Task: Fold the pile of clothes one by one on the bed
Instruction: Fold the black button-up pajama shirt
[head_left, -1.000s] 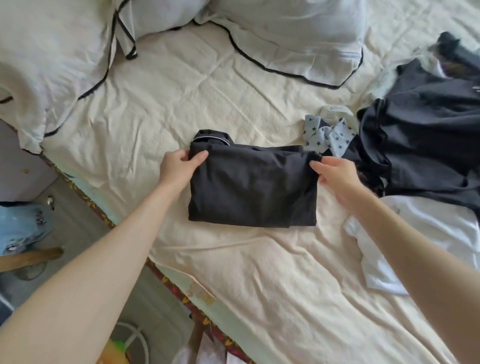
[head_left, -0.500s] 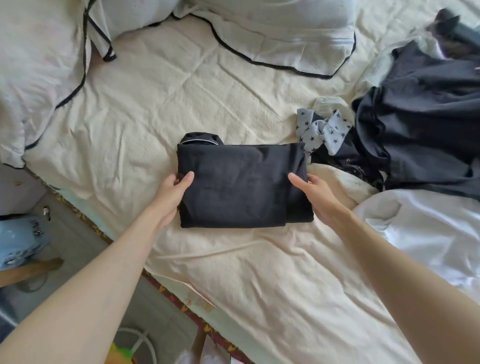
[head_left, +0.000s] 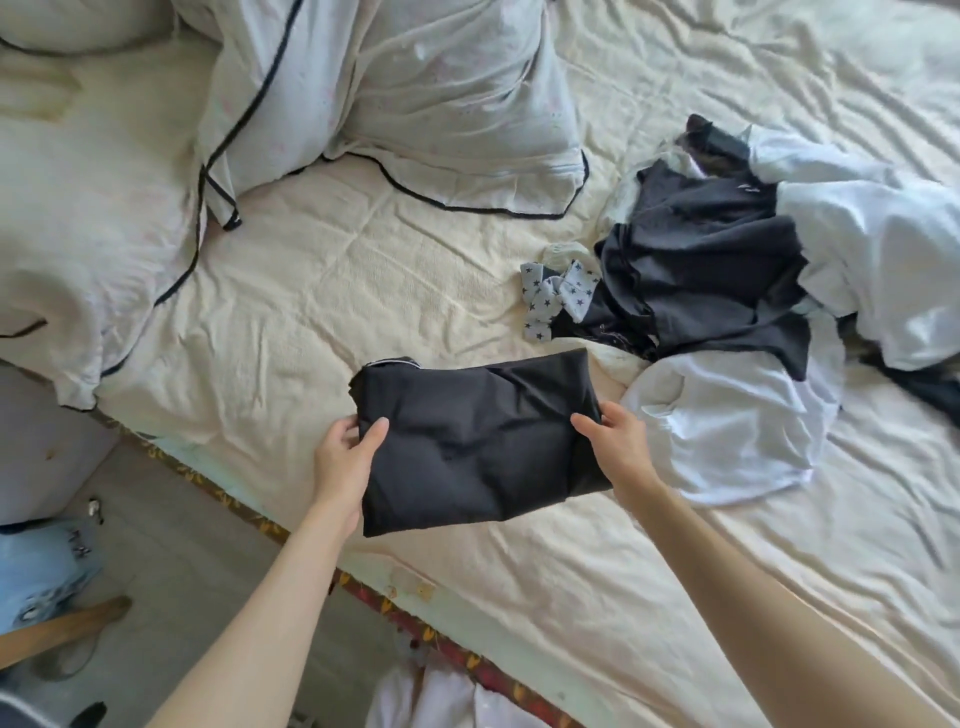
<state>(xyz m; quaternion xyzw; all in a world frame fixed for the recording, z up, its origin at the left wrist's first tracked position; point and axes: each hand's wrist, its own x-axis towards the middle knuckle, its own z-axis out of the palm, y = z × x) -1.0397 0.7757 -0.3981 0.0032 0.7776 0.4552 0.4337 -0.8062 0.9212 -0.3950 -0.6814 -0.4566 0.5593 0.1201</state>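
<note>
Hands: left hand (head_left: 345, 457) grips the left edge of the folded black fabric bundle (head_left: 478, 441), thumb on top and fingers curled underneath; right hand (head_left: 618, 441) pinches the right edge the same way, thumb across the top.
Bed: wide cream crinkled sheet (head_left: 363, 291) covers the mattress, whose near edge runs diagonally below the forearms.
Pillows: large white pillows with dark piping (head_left: 395, 88) lie at the head end, well apart from the work.
Pile: unfolded heap of dark grey and white clothes (head_left: 717, 270) sits right of the bundle; a white garment (head_left: 737, 436) from it lies just beside the right hand.
Bundle: rectangular, held between both hands over the sheet near the bed's edge; it seems partly lifted, though how much rests on the sheet I cannot tell. A thin pale trim shows at its far left corner.
Small item: grey star-print cloth (head_left: 558, 296) lies crumpled between the bundle and the dark heap.
Risk: the middle creases and sags between the two grips, so the layers could slide open if either edge slips; being near the mattress edge, a loosened bundle could slip to the floor; a sweep rightward could snag the white garment.
</note>
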